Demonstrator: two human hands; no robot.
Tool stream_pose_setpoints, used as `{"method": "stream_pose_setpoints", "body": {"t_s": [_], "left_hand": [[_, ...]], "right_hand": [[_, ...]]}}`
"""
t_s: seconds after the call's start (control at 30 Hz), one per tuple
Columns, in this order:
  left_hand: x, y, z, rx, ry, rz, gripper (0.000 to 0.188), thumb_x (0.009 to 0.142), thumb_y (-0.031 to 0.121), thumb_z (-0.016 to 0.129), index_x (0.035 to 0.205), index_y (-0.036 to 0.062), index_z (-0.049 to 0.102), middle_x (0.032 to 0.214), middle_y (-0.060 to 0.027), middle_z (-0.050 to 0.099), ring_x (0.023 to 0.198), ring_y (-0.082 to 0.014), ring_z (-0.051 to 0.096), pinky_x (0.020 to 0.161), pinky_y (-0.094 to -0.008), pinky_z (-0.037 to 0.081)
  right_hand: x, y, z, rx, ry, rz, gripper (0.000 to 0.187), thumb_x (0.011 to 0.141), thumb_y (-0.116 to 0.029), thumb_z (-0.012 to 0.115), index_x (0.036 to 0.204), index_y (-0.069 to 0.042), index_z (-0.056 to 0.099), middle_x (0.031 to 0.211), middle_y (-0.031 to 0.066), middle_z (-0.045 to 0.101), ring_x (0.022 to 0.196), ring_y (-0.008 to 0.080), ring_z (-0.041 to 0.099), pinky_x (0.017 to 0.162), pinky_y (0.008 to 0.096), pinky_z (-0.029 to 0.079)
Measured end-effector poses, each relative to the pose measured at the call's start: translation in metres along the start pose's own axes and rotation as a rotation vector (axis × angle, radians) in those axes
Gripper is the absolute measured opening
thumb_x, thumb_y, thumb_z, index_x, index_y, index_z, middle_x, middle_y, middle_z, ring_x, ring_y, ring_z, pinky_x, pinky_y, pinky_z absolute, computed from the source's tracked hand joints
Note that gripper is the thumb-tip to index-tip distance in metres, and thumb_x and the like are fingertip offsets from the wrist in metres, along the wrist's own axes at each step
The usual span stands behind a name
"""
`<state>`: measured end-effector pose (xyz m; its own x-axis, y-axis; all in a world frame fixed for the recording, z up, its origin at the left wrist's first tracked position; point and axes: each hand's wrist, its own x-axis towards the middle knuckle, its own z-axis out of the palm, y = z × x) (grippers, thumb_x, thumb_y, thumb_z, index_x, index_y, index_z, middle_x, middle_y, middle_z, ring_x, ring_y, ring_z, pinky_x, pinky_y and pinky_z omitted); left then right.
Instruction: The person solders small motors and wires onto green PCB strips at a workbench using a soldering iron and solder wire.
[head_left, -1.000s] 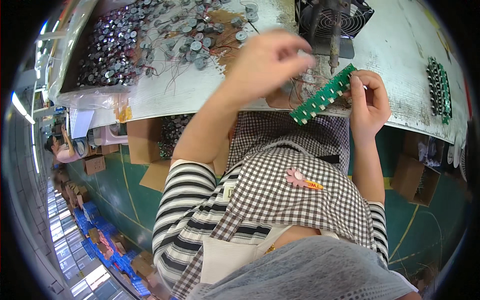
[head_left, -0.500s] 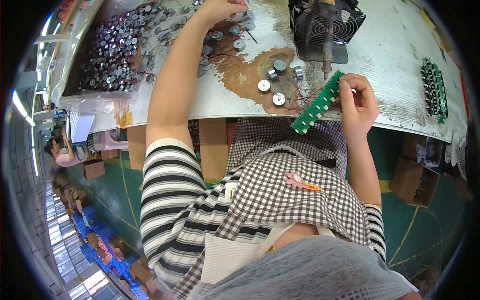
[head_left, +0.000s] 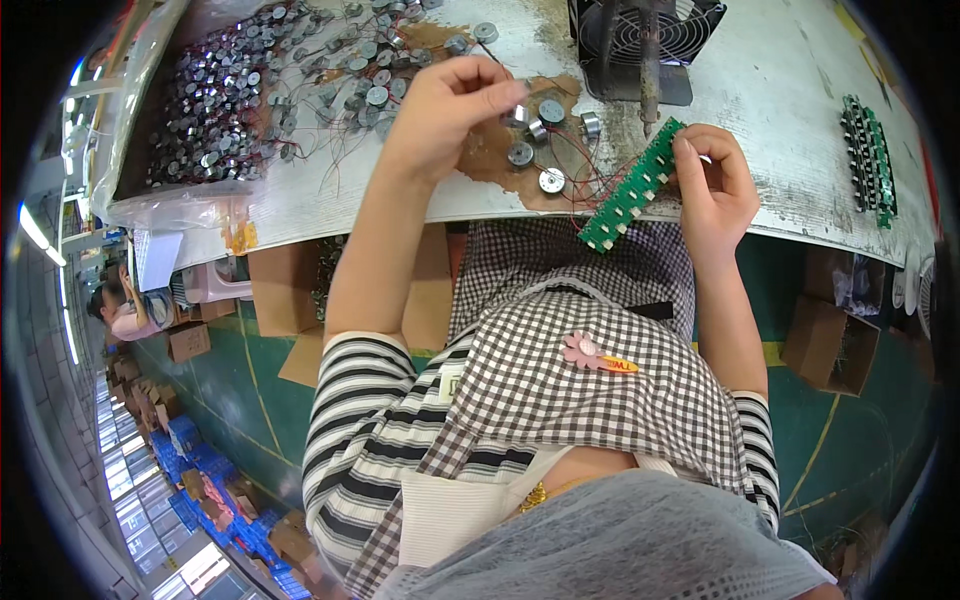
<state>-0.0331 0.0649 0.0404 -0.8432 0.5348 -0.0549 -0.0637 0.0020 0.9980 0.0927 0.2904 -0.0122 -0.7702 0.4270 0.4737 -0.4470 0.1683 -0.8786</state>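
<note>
My left hand point(head_left: 440, 115) is closed in a pinch, with a small silver motor point(head_left: 518, 117) at its fingertips, partly covered by them. Just beyond it lie several more small round motors point(head_left: 551, 180) with thin red wires, which run toward a green circuit board strip point(head_left: 628, 198). My right hand point(head_left: 720, 190) grips that strip by its upper right end, between thumb and fingers. The board slants over the table's near edge, and a row of small pale parts runs along it. Close above its upper end is the tip of a soldering iron point(head_left: 650, 88), pointing down.
A black fan point(head_left: 690, 35) stands behind the iron. A large heap of motors point(head_left: 205, 115) fills the plastic-lined box at left, with loose wired motors point(head_left: 377, 96) beside it. Stacked circuit boards point(head_left: 870, 165) lie at right. Cardboard boxes point(head_left: 828, 352) stand below; another person point(head_left: 135, 310) sits far left.
My left hand has come back from the far side of the table toward the near motors, bringing a motor with it. My right hand still holds the board in nearly the same place.
</note>
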Motion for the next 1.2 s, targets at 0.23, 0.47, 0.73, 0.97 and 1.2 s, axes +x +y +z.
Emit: {"method": "stream_pose_setpoints", "body": {"t_s": [0.23, 0.47, 0.73, 0.97, 1.2], "left_hand": [[-0.025, -0.022, 0.028, 0.002, 0.152, 0.195, 0.012, 0.092, 0.014, 0.056, 0.091, 0.0022, 0.054, 0.073, 0.0006, 0.054, 0.069, -0.0070, 0.050, 0.065, -0.0209, 0.042], [-0.037, -0.015, 0.034, 0.171, 0.185, 0.125, 0.019, 0.090, 0.017, 0.059, 0.094, -0.0019, 0.056, 0.071, -0.0002, 0.056, 0.057, -0.0057, 0.049, 0.049, -0.0200, 0.038], [-0.036, -0.009, 0.061, -0.019, 0.062, -0.046, 0.015, 0.085, 0.012, 0.065, 0.091, -0.0020, 0.063, 0.067, 0.0033, 0.057, 0.055, -0.0020, 0.047, 0.049, -0.0180, 0.037], [-0.029, -0.022, 0.085, 0.172, 0.030, -0.008, 0.014, 0.080, 0.010, 0.069, 0.086, -0.0022, 0.065, 0.061, 0.0023, 0.056, 0.052, -0.0027, 0.044, 0.047, -0.0189, 0.034], [-0.021, -0.023, 0.087, 0.329, 0.006, 0.208, 0.009, 0.082, 0.009, 0.067, 0.084, 0.0008, 0.063, 0.069, 0.0011, 0.059, 0.055, -0.0028, 0.051, 0.045, -0.0171, 0.038]], "right_hand": [[0.000, 0.001, -0.001, 0.024, -0.012, 0.037, 0.007, 0.088, 0.001, 0.058, 0.085, 0.003, 0.052, 0.094, 0.0084, 0.059, 0.069, 0.0062, 0.054, 0.057, 0.0187, 0.049], [0.000, 0.000, -0.005, 0.151, -0.069, 0.023, 0.005, 0.087, 0.003, 0.055, 0.087, 0.003, 0.051, 0.100, 0.0098, 0.058, 0.070, 0.0062, 0.054, 0.058, 0.0188, 0.049], [-0.004, -0.004, 0.000, -0.074, -0.174, -0.133, 0.006, 0.081, 0.004, 0.063, 0.085, 0.003, 0.058, 0.099, 0.0107, 0.057, 0.071, 0.0078, 0.057, 0.058, 0.0179, 0.048], [-0.012, -0.006, 0.001, 0.178, -0.135, -0.024, 0.007, 0.082, 0.006, 0.059, 0.084, 0.005, 0.053, 0.101, 0.0135, 0.056, 0.072, 0.0089, 0.059, 0.060, 0.0194, 0.050], [-0.009, -0.007, -0.001, 0.037, -0.164, -0.101, 0.006, 0.081, 0.005, 0.060, 0.084, 0.005, 0.055, 0.103, 0.0141, 0.056, 0.068, 0.0087, 0.059, 0.058, 0.0183, 0.049]]}}
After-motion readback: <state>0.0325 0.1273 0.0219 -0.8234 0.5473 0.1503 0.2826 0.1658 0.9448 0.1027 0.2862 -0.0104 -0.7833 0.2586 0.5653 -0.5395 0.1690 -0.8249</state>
